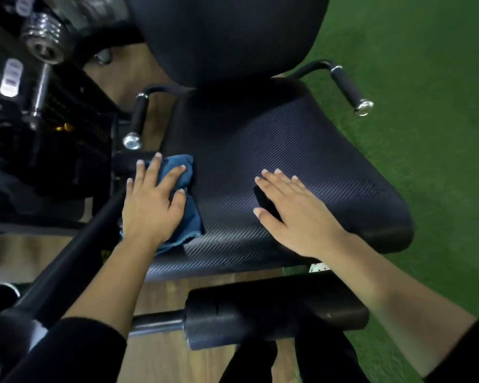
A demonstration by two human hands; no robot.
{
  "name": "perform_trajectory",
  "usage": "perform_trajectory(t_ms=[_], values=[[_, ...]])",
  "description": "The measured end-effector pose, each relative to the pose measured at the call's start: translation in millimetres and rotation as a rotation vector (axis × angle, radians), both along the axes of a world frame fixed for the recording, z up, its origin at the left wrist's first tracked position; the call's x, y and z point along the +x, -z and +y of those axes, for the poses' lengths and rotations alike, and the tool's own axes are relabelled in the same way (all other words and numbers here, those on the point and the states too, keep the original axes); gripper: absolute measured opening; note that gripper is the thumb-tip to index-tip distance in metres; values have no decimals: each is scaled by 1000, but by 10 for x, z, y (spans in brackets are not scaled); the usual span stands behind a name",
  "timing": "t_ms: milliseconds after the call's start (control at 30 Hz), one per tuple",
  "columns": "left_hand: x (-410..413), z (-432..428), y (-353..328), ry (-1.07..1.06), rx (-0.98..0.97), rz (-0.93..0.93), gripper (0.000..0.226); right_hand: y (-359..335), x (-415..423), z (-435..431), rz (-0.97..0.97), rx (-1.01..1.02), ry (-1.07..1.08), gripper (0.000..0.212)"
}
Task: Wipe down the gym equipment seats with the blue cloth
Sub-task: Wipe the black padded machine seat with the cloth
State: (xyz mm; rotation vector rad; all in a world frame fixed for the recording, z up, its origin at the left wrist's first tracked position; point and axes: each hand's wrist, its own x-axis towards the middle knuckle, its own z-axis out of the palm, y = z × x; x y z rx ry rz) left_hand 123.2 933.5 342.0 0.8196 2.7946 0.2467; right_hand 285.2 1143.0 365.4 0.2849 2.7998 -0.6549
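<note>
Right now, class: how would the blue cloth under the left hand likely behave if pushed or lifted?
The blue cloth is probably floppy: it lies crumpled under the left hand, so it would droop if lifted. Pushed, it may bunch, since the seat looks ribbed. Lying flat, it seems unlikely to roll.

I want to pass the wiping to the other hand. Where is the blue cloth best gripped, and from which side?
Probably the free flap of the blue cloth showing right of the left hand. Come from the right across the bare seat, where the right hand lies flat; the rest is pinned under the left palm at the seat's left edge.
</note>
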Motion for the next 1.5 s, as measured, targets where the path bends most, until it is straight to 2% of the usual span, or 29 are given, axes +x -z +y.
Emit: perform_trajectory(t_ms=[100,200,400,633,900,1067,1233,1367,1433,1500], values=[[62,-199,-23,-11,113,-15,49,28,4,-90,-20,46,-88,86],[181,-363,-38,6,192,41,50,76,72,-140,-14,80,-100,93],[527,-645,139,-7,332,329,39,119,273,-128,126,146,-127,101],[823,-503,380,-55,475,641,36,164,511,67,148,289,-255,121],[1448,294,488,-35,585,638,23,290,646,35,116,358,-209,125],[1319,9,528,102,585,617,26,324,661,-22,141,375,-180,125],[939,-609,548,-161,568,714,28,338,672,-74,171,382,-164,123],[881,-597,551,-361,653,699,27,333,674,-81,178,379,-160,123],[964,-469,553,-381,654,702,26,349,687,-71,175,384,-159,123],[1092,-298,565,-313,635,718,25,356,699,-65,177,385,-154,124]])
